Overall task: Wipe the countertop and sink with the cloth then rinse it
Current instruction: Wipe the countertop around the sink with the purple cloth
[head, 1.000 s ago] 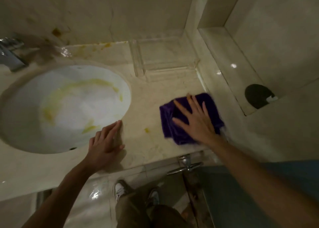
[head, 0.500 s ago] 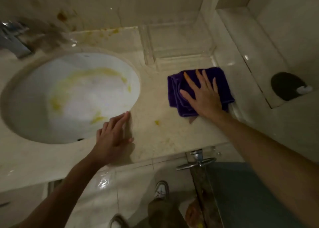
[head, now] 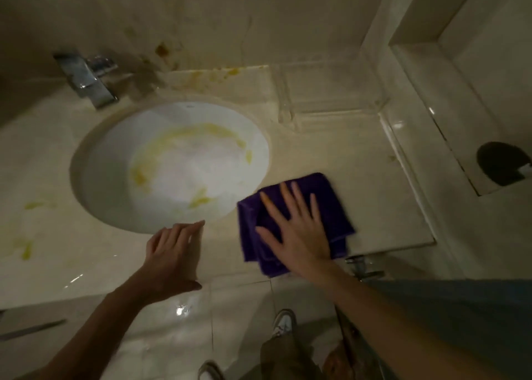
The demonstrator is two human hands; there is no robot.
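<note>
1. The left hand is lying flat on the worktop's front edge, fingers straight and together, holding nothing, fingertips just short of the sink rim.
2. The right hand is pressing down with fingers spread wide on the folded purple cloth, not gripping it.
3. The cloth is lying on the worktop just right of the yellow-stained sink.
4. A faucet is standing behind the sink.

- The right hand, flat on the purple cloth, now lies much closer to the sink, having slid left from near the right wall.
- The cloth now sits at the surface's front edge, just beside the basin rim.
- The small yellow spot between the hands is now covered or gone.
</note>
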